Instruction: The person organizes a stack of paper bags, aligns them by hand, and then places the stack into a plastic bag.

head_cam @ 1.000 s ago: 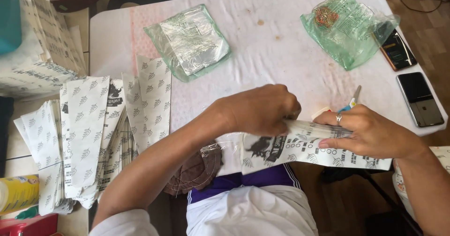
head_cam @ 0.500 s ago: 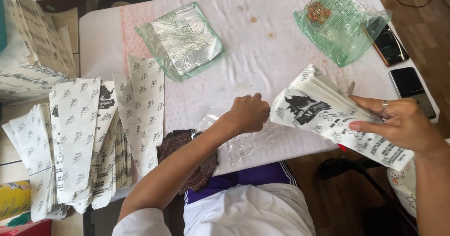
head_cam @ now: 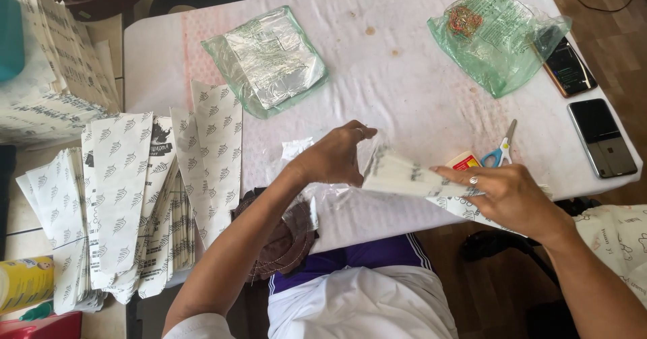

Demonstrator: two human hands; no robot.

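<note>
Wide bare strip of white table (head_cam: 404, 76) is left free in middle, between foil packet in green bag (head_cam: 269, 59) and crumpled green bag (head_cam: 499, 36). Left edge is blocked by fanned printed paper bags (head_cam: 135, 197). Right edge is taken by two phones (head_cam: 583, 103). Near right hand (head_cam: 512, 197), passage is narrowed by scissors (head_cam: 502, 151) and small box (head_cam: 464, 160). Front edge is occupied by left hand (head_cam: 337, 156) and held paper bag (head_cam: 411, 177).

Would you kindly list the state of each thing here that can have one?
White printed paper bag: held by both hands, mouth toward left hand.
Right hand: gripping the bag.
Blue-handled scissors: lying closed.
Green plastic bag of rubber bands: open, crumpled.
Two black phones: screens dark.
</note>
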